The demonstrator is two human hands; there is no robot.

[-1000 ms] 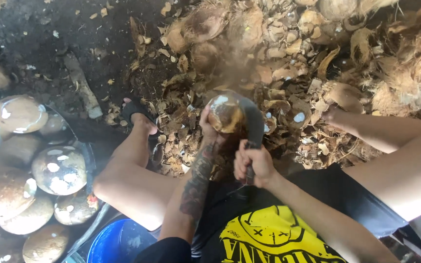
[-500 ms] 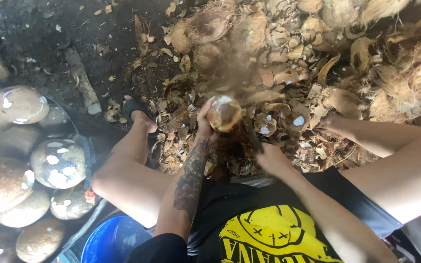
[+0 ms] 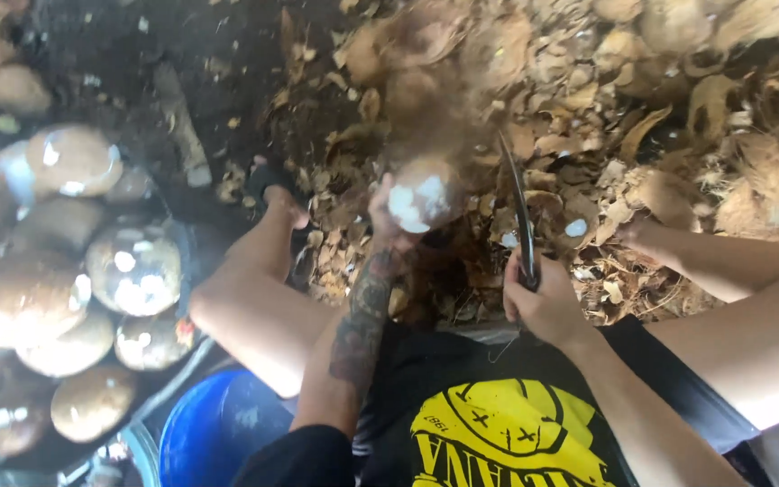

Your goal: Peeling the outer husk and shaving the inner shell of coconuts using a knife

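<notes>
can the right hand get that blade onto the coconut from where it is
Probably yes. The right hand holds the blade upright just beside the coconut, which the left hand holds up from below. Nothing sits between blade and coconut.

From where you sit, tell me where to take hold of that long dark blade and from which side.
Grip the knife at its handle, the near end by your lap, where the right hand wraps it now. Come from below and behind: the blade stands nearly upright, tip pointing away toward the husk pile, so the bare edge stays clear of your fingers and of the coconut in the left hand.
</notes>
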